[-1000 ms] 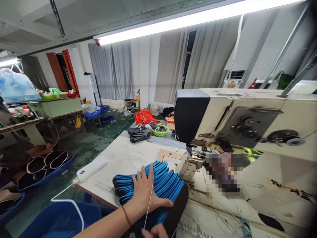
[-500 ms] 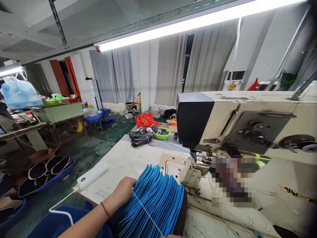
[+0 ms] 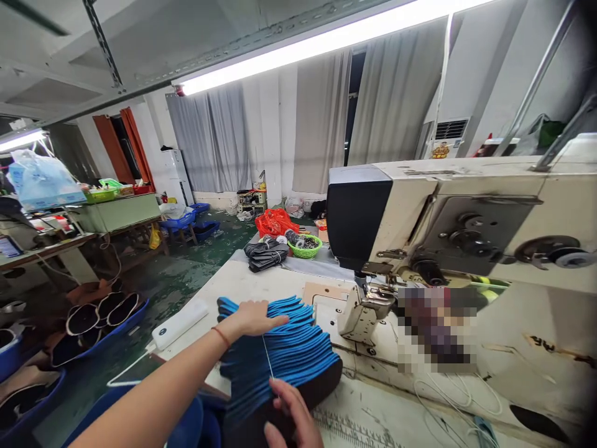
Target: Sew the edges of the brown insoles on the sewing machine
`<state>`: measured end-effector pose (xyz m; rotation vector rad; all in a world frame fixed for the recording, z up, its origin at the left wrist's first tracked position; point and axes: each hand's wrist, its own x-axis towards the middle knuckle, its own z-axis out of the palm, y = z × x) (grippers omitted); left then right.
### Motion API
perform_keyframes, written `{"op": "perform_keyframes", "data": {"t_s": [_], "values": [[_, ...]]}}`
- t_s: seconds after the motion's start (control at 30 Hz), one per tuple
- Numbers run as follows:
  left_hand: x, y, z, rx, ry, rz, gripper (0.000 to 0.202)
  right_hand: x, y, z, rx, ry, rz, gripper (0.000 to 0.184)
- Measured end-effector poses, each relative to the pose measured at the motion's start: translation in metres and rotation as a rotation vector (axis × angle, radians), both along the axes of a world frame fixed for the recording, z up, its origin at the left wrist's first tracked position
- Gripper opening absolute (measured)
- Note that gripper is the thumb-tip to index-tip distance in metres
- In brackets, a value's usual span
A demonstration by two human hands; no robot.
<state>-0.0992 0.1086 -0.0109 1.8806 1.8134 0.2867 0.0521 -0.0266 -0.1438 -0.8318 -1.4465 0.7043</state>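
A cream sewing machine [image 3: 471,180] with a black end cover stands on the table [image 3: 219,280]. Toward its far end, a tied dark bundle [image 3: 265,256] lies beside a green basket [image 3: 305,253], with a red plastic bag [image 3: 275,221] just behind. A white device [image 3: 180,323] with a cable rests near the left edge. Beyond, grey curtains [image 3: 321,124] hang below a lit tube lamp [image 3: 317,50]; orange curtains [image 3: 136,146] hang farther left, and a blue tub [image 3: 109,339] of dark pieces sits on the green floor [image 3: 186,267].
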Motion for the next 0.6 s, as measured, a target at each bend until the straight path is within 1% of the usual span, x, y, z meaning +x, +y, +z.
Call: {"op": "perform_keyframes", "data": {"t_s": [0.07,0.1,0.17,0.23,0.3,0.37,0.4,0.43,0.47,0.5,0.53,0.57,0.6], "values": [[0.011,0.015,-0.006,0.003,0.125,0.015,0.077,-0.001,0.007,0.007,0.062,-0.109,0.062,0.031],[0.013,0.020,-0.010,0.003,0.158,0.024,0.074,0.000,0.009,0.010,0.087,-0.167,0.066,0.030],[0.012,0.024,-0.017,0.003,0.213,0.036,0.064,0.002,0.009,0.013,0.120,-0.230,0.031,0.031],[0.012,0.024,-0.021,0.004,0.250,0.042,0.058,-0.001,0.001,0.013,0.146,-0.245,-0.036,0.031],[0.018,0.021,-0.022,0.015,0.283,0.058,0.062,0.000,-0.008,0.014,0.194,-0.286,-0.075,0.029],[0.030,0.016,-0.021,0.057,0.316,0.082,0.069,0.015,-0.011,0.014,0.249,-0.361,-0.071,0.031],[0.037,0.013,-0.020,0.087,0.332,0.093,0.071,0.031,-0.010,0.015,0.261,-0.409,-0.068,0.032],[0.043,0.010,-0.018,0.116,0.345,0.098,0.074,0.054,-0.007,0.017,0.247,-0.455,-0.084,0.032],[0.047,0.007,-0.017,0.137,0.354,0.098,0.075,0.082,-0.003,0.018,0.222,-0.522,-0.102,0.031],[0.050,0.004,-0.016,0.146,0.361,0.096,0.077,0.115,0.002,0.020,0.143,-0.565,-0.215,0.022],[0.050,0.003,-0.014,0.143,0.367,0.095,0.078,0.150,0.005,0.021,0.030,-0.597,-0.361,0.016],[0.049,0.003,-0.013,0.135,0.373,0.098,0.080,0.185,0.008,0.022,-0.062,-0.654,-0.492,0.019],[0.048,0.003,-0.013,0.123,0.378,0.107,0.081,0.216,0.011,0.023,-0.134,-0.742,-0.564,0.022]]}}
